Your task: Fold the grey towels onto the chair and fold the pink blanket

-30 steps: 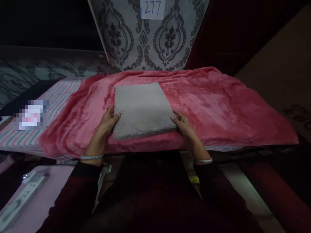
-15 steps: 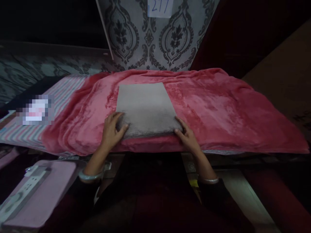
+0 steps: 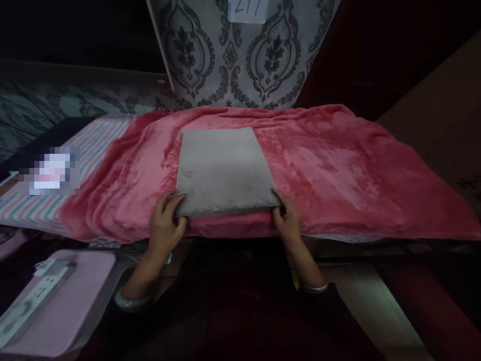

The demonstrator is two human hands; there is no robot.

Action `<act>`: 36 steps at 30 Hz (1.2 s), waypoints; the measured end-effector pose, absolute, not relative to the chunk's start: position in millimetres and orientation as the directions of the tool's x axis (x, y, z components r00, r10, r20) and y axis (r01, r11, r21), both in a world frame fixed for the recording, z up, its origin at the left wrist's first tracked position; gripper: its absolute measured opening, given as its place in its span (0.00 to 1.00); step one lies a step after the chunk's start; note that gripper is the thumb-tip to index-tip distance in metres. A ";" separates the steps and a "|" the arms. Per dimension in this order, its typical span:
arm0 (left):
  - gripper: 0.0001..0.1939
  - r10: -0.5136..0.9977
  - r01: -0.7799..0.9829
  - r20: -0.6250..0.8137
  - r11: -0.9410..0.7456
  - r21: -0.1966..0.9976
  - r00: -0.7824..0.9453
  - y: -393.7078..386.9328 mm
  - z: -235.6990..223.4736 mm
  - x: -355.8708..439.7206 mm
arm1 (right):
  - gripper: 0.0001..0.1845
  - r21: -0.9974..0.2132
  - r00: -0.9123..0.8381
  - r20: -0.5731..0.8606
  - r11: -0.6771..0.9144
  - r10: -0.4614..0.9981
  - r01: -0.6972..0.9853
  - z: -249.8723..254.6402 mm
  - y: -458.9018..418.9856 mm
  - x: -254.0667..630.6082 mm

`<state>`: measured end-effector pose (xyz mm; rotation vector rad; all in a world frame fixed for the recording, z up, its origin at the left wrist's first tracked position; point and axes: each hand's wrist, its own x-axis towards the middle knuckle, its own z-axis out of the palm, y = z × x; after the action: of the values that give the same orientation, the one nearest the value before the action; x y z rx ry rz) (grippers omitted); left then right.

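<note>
A folded grey plush cloth (image 3: pixel 225 170), like a towel, lies flat as a neat rectangle on a pink fleece blanket (image 3: pixel 319 170). My left hand (image 3: pixel 165 220) is closed around its near left corner, fingers on the edge and thumb at the front. At the near right corner my right hand (image 3: pixel 287 215) pinches the cloth between thumb and fingers. The cloth's near edge stretches between both hands, close to the front edge of the blanket.
A striped cloth (image 3: pixel 93 145) with a blurred-out object (image 3: pixel 50 173) on it is at left. Lower left, a power strip (image 3: pixel 33 296) rests on a pink board (image 3: pixel 82 301). Patterned wallpaper (image 3: pixel 233 60) and a dark screen (image 3: pixel 75 35) stand behind; a cardboard panel (image 3: pixel 443 100) at right.
Both hands have slid towards me, from the cloth's sides to its near corners. The cloth's near edge looks smoother and sits slightly closer to me.
</note>
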<state>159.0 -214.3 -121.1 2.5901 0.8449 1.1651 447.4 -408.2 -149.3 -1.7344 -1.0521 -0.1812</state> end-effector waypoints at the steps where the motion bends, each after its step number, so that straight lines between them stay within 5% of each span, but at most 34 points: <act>1: 0.23 0.574 0.446 0.664 -0.811 0.379 0.479 -215.9 -123.3 159.3 | 0.25 -0.693 0.618 0.572 -0.084 0.540 0.716 -151.0 -408.5 447.3; 14: 0.14 0.603 0.395 0.658 -0.796 0.458 0.451 -217.2 -129.7 154.8 | 0.16 -0.732 0.672 0.481 -0.164 0.563 0.662 -146.8 -413.4 446.8; 20: 0.11 0.716 0.345 0.503 -0.685 0.642 0.485 -218.9 -109.6 144.0 | 0.15 -0.842 0.713 0.328 -0.150 0.620 0.518 -131.7 -422.0 452.0; 24: 0.17 0.859 0.369 0.296 -0.458 0.809 0.418 -216.5 -96.3 144.7 | 0.22 -0.906 0.730 0.261 -0.102 0.631 0.412 -124.6 -419.8 461.2; 30: 0.30 0.902 0.633 0.217 -0.418 0.651 0.373 -217.5 -96.0 164.3 | 0.32 -0.885 0.750 0.166 -0.239 0.640 0.400 -131.5 -404.4 470.3; 36: 0.27 0.875 0.615 0.281 -0.479 0.627 0.395 -219.8 -103.0 166.5 | 0.28 -0.812 0.757 0.277 -0.278 0.592 0.514 -135.4 -404.3 460.5</act>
<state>166.5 -219.8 -103.0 2.2329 1.2788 0.8275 460.5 -404.3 -135.4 -1.9381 -0.8408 0.0960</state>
